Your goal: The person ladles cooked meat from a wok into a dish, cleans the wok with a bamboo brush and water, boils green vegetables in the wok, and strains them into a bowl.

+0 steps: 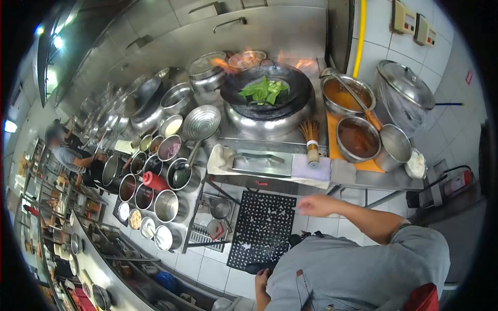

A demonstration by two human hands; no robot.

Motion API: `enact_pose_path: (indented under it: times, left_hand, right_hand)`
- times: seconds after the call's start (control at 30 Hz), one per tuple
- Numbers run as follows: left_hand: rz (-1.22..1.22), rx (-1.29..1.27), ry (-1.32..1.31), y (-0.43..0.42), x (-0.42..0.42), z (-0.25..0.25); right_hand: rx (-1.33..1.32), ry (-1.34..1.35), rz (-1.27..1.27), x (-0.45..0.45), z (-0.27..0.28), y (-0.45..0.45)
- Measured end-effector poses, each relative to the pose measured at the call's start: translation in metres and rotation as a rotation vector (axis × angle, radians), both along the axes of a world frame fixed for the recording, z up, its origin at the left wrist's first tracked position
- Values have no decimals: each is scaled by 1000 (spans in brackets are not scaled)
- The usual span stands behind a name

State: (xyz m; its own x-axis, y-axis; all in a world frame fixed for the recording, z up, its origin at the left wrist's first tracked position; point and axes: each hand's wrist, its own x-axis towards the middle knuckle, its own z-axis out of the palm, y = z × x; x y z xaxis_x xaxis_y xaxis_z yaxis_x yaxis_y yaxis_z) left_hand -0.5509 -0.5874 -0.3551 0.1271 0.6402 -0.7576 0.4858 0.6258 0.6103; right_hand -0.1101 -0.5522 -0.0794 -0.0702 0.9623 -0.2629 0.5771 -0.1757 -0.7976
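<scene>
My right hand [316, 206] is held out over the floor in front of the counter, its fingers curled in. Whether anything is inside them is hidden. My left hand [262, 280] hangs low beside my body, fingers loosely closed, with nothing seen in it. Ahead, a dark wok [295, 96] rests on a round steel burner [267, 123], holding green leafy vegetables [264, 90]. Flames rise behind the wok. Nearest my right hand on the counter are a bamboo wok brush [312, 142], standing bristles up, and a folded lavender cloth [311, 167].
Bowls of orange liquid [348, 93] and brown liquid [358, 139] stand right of the wok, a ladle [353, 93] across them. A perforated strainer [202, 123], a red bottle [154, 181] and several seasoning pots fill the left. A black mat [262, 228] covers some floor. Another person [67, 155] stands far left.
</scene>
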Motion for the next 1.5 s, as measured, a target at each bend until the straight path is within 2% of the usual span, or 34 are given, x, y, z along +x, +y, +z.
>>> enact_pose_path:
  times: [0.03, 0.07, 0.1, 0.13, 0.23, 0.27, 0.33, 0.37, 0.47, 0.5, 0.6, 0.67, 0.7, 0.73, 0.77, 0.8, 0.83, 0.87, 0.9, 0.93, 1.0, 1.1, 1.2, 1.23, 1.27, 1.3, 1.33, 1.37, 1.43, 1.47, 1.5]
  left_hand:
    - [-61, 11, 47, 13, 10, 28]
    - [-145, 45, 52, 21, -18, -45]
    - [-284, 69, 107, 34, -24, -36]
    - [-425, 97, 161, 49, -25, -26]
    - [-425, 241, 296, 73, -43, -42]
    - [-356, 259, 278, 78, -39, -27]
    - [-210, 291, 246, 75, -27, 3]
    - [-186, 147, 171, 80, -30, 5]
    - [-131, 113, 111, 71, -32, 22]
    - [-97, 79, 101, 65, -42, 10]
    - [-39, -12, 129, 39, -88, -17]
    - [46, -141, 175, 18, -118, -5]
    - [184, -179, 165, 4, -131, 4]
    - [323, -222, 155, -7, -141, 10]
    - [412, -272, 112, -20, -167, -7]
    - [503, -320, 74, -32, -194, -29]
    - [522, -359, 100, -43, -205, -27]
    - [487, -391, 142, -45, -205, -22]
    - [434, -424, 178, -47, -203, -16]
    - [381, -450, 205, -50, -202, -13]
    - [216, -468, 249, -45, -197, -11]
    - [-165, -395, 323, -17, -189, -25]
    - [-397, -157, 354, 51, -167, -28]
    - [-333, 9, 320, 86, -140, 17]
    - [-284, 176, 288, 133, -98, 98]
    - [-233, 221, 208, 174, -66, 149]
    - [-186, 265, 125, 216, -34, 201]
    - [-201, 439, 116, 253, -5, 235]
    - [-290, 742, 186, 324, 50, 280]
    - [-362, 874, 257, 360, 78, 298]
    - [-408, 977, 351, 393, 107, 315]
  right_hand:
    - [111, -10, -56, 9, 29, 11]
    - [220, -15, -114, 17, 60, 30]
    - [307, -27, -168, 26, 85, 55]
    - [532, 74, -250, 36, 99, 88]
    - [878, -240, -375, 61, 139, 193]
    - [957, -330, -407, 69, 138, 225]
    - [903, -470, -468, 83, 109, 286]
    - [877, -540, -496, 85, 101, 306]
    - [605, -602, -268, 83, 102, 320]
    - [504, -611, -284, 73, 111, 312]
    - [843, -499, -238, 73, 104, 298]
    - [923, -477, -318, 88, 116, 266]
    - [773, -573, -420, 100, 135, 236]
    - [705, -644, -566, 139, 123, 216]
    - [583, -830, -694, 166, 133, 183]
    - [258, -917, -838, 180, 155, 150]
    - [12, -1001, -1031, 238, 126, 119]
    - [-83, -1194, -911, 272, 115, 81]
    - [-198, -1102, -1114, 294, 104, 55]
    - [-330, -1076, -1146, 313, 91, 35]
    - [-337, -1068, -958, 371, 44, 0]
    - [-152, -1046, -1126, 344, 51, -1]
    - [-33, -1218, -1025, 363, 58, 8]
    - [-54, -976, -1032, 368, 58, 18]
    - [-76, -735, -1033, 362, 67, 30]
    - [-93, -498, -1023, 349, 86, 46]
    - [-45, -240, -1087, 301, 125, 83]
    - [5, 28, -1136, 247, 163, 128]
    - [225, 230, -909, 227, 191, 201]
    - [318, 292, -1020, 200, 214, 249]
    - [290, 386, -810, 226, 209, 287]
